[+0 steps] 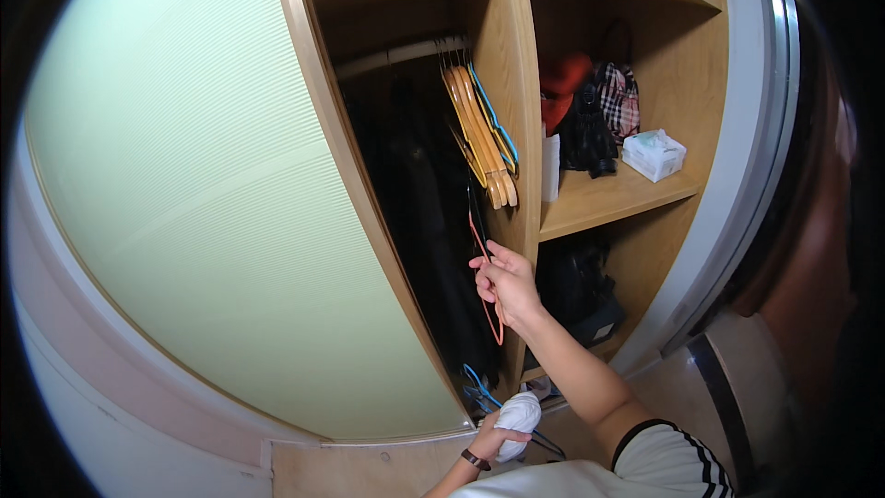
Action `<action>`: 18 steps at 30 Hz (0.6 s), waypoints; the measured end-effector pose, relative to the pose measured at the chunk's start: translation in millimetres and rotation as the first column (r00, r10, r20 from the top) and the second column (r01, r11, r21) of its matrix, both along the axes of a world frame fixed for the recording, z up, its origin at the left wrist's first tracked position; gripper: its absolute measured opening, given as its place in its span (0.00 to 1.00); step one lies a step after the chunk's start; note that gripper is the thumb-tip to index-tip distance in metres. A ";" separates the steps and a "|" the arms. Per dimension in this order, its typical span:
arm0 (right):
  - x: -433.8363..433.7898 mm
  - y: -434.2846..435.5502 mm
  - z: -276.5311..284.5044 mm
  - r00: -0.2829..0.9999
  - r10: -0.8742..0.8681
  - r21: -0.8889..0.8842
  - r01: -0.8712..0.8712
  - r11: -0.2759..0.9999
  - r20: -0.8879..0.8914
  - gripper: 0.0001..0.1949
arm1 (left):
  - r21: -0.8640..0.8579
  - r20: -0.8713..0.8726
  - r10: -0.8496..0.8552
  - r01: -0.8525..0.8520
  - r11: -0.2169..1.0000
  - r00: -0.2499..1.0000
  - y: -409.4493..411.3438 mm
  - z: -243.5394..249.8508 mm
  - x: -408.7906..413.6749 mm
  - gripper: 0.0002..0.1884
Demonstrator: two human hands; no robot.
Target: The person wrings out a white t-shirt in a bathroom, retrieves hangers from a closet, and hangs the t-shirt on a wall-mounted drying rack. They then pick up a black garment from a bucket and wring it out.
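Note:
My right hand [508, 282] reaches into the open wardrobe, its fingers around a thin coral-pink clothes hanger [501, 329]. A dark strip runs upward beside that hanger; what it is cannot be made out. Lower down, my left hand [489, 440] grips a white rolled cloth bundle [518, 416]. Just behind the bundle is a blue clothes hanger [489, 398], partly covered by it; whether my left hand also holds it is unclear. Above my right hand, several wooden hangers [482, 128] hang from a rail [408, 55], with yellow and blue ones among them.
A pale green ribbed sliding door [207, 187] covers the left side. Dark garments [415, 173] hang behind its edge. Right of the wooden divider [523, 97], a shelf [615, 204] bears a black bag [588, 128], a plaid bag [620, 100] and a tissue pack [654, 154].

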State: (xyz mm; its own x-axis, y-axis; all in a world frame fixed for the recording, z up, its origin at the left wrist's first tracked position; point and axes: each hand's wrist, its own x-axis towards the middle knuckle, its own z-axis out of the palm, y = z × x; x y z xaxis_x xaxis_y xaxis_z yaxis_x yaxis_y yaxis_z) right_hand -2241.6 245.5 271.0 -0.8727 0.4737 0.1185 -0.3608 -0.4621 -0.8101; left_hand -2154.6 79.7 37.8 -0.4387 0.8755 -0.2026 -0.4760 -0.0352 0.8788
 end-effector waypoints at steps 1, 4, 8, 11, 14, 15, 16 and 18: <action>-2.9 -1.8 -5.9 1.000 0.000 -0.055 0.000 0.998 0.009 0.32 | 0.004 0.005 0.004 -0.004 1.000 1.000 -0.3 -1.0 0.3 0.35; 0.0 -8.3 -20.0 0.998 -0.024 -0.105 0.029 0.994 0.051 0.23 | 0.016 0.015 0.016 -0.016 1.000 1.000 -1.1 1.1 1.6 0.35; 7.5 2.9 -43.2 0.986 0.071 0.121 -0.090 0.989 0.153 0.22 | 0.043 0.034 0.026 -0.028 0.999 0.999 -4.1 3.6 2.8 0.35; 14.6 3.2 -49.5 0.975 -0.009 0.289 -0.057 0.956 0.222 0.14 | 0.020 0.048 0.014 -0.015 1.000 0.999 -7.3 1.2 0.1 0.35; 29.0 20.0 -43.5 0.973 -0.120 0.556 -0.011 0.831 0.198 0.33 | 0.048 0.009 0.047 -0.047 0.998 0.999 -9.9 3.0 5.1 0.36; 30.6 31.5 -44.7 0.966 -0.140 0.604 -0.020 0.797 0.217 0.36 | 0.044 0.014 0.028 -0.028 0.999 1.000 -9.6 1.2 5.4 0.35; 40.0 32.7 -34.8 0.961 -0.151 0.647 -0.038 0.761 0.233 0.38 | 0.035 0.026 0.015 -0.016 0.999 1.000 -9.8 -0.5 7.3 0.35; 55.8 26.1 -17.8 0.933 -0.227 0.771 -0.077 0.633 0.280 0.40 | 0.016 0.043 -0.005 0.004 1.000 0.999 -11.0 -2.2 9.2 0.34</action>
